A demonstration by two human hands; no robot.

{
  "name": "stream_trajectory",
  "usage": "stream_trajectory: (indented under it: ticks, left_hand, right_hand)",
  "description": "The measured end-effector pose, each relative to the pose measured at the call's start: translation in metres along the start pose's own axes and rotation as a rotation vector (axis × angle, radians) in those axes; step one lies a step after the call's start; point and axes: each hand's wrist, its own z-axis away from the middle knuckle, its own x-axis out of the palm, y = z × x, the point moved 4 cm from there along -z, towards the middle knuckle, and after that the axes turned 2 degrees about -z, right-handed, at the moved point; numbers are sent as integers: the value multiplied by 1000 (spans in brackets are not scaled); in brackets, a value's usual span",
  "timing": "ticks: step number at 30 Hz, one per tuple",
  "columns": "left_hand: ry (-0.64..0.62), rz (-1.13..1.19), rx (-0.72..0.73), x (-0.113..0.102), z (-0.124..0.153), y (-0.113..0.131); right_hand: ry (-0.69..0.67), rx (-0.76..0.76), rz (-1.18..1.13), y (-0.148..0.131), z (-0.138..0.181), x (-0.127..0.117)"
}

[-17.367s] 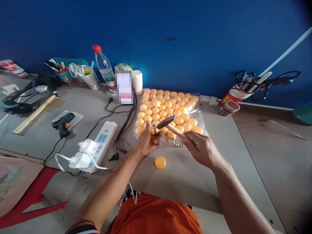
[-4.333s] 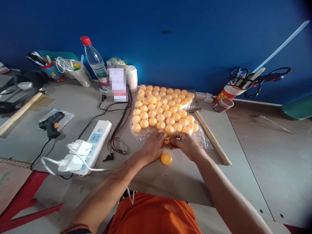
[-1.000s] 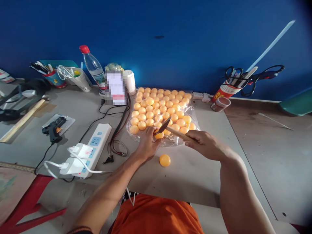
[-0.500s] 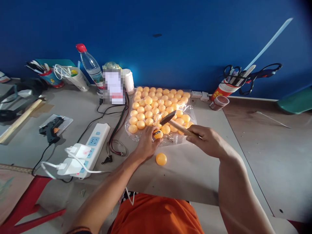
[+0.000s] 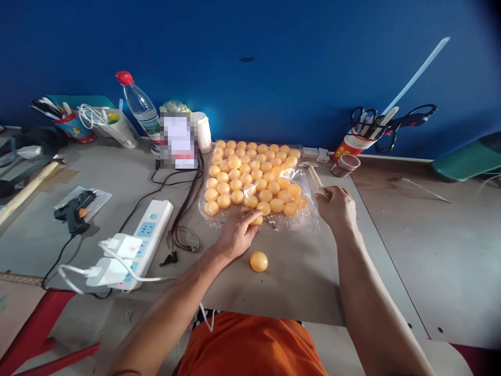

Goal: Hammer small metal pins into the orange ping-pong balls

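A clear plastic bag [image 5: 305, 222] packed with several orange balls [image 5: 250, 177] lies in the middle of the grey table [image 5: 305, 277]. My left hand [image 5: 237, 230] rests at the bag's near edge, fingers closed on one orange ball [image 5: 257, 220]. My right hand [image 5: 338, 208] is at the bag's right side, wrapped round the wooden handle of a small hammer [image 5: 315, 176], whose head lies on the table near the bag's far right corner. A loose orange ball [image 5: 259, 261] sits on the table just below my left hand.
A white power strip [image 5: 135, 243] with plugs and cables lies left, a black glue gun [image 5: 74, 204] beyond it. A water bottle [image 5: 140, 106], cups and a white jar line the blue wall. A red cup with scissors [image 5: 354, 143] stands at back right.
My right hand has swung the hammer away from the ball, out to the right and down, so its head now lies on the table. My left hand stays on the ball.
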Motion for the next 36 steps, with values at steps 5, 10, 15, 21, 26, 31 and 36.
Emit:
stream_trajectory:
  ticks: [5,10,15,21,26,31,36]
  left_hand:
    - [5,17,-12,-1,1,3]
    - [15,34,-18,-2,0,4]
    - [-14,30,11,-2,0,5]
    - [-68,16,-10,-1,-1,4]
    - [-88,-8,-57,-2,-2,2]
    - [-94,-19,-47,-3,-3,4]
    - [-98,-19,-30,-3,-3,5]
  right_hand:
    - [-68,53,89,5,0,9]
    - [-159,71,155,4,1,16]
    - [-69,46,82,-1,3,7]
    - [-319,-270,-403,-47,33,-14]
    - [-709,-628,-290,-84,71,-3]
    - [-672,-651,-41,-83,74,5]
    - [-651,-614,110,-78,72,6]
